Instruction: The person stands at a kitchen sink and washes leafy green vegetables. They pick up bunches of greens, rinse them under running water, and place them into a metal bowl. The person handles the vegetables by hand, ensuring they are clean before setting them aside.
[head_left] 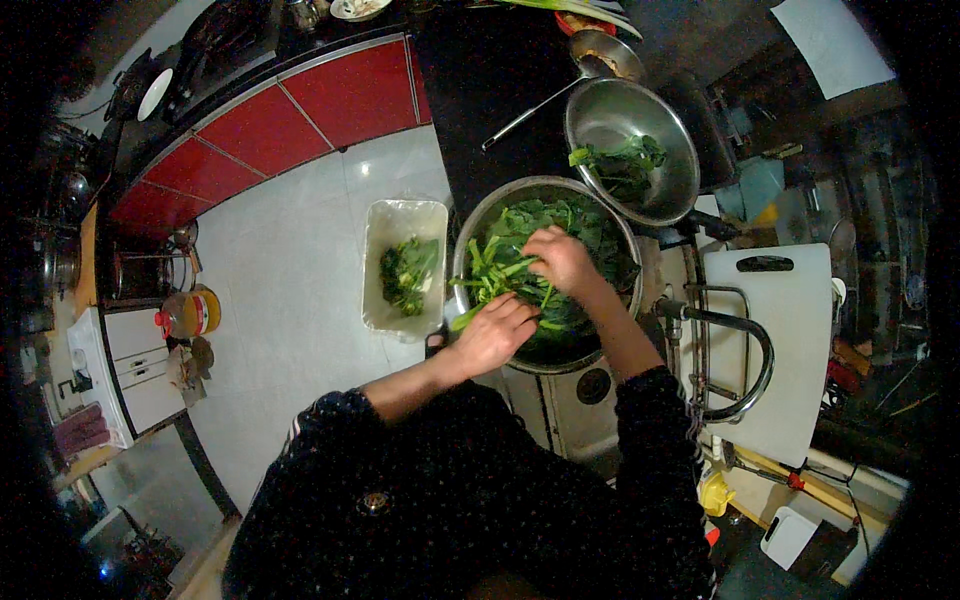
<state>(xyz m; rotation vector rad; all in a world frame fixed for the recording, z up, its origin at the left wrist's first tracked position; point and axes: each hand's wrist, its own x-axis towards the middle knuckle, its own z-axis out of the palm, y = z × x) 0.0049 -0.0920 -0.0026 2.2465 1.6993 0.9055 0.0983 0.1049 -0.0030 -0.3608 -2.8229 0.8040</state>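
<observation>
A wide metal basin [459, 238] full of dark leafy greens [575, 217] stands in front of me. Over its near left part, my left hand [490, 337] has its fingers curled on pale green stems [492, 272]. A little farther and to the right, my right hand [562, 262] pinches stems of the same greens, its fingertips pointing left. The held ends partly hide behind my fingers. Left of the basin is a plastic-lined bin [372, 310] with torn leaves [405, 275] inside. Beyond the basin at right, a metal bowl [677, 135] holds a few greens [622, 165].
A curved faucet [765, 360] and a white cutting board [790, 290] are at my right. Behind the bowl lies a long-handled metal ladle or pan [535, 112] on the dark counter [465, 70]. Red cabinets [260, 125] and an oil jug [190, 313] are at left.
</observation>
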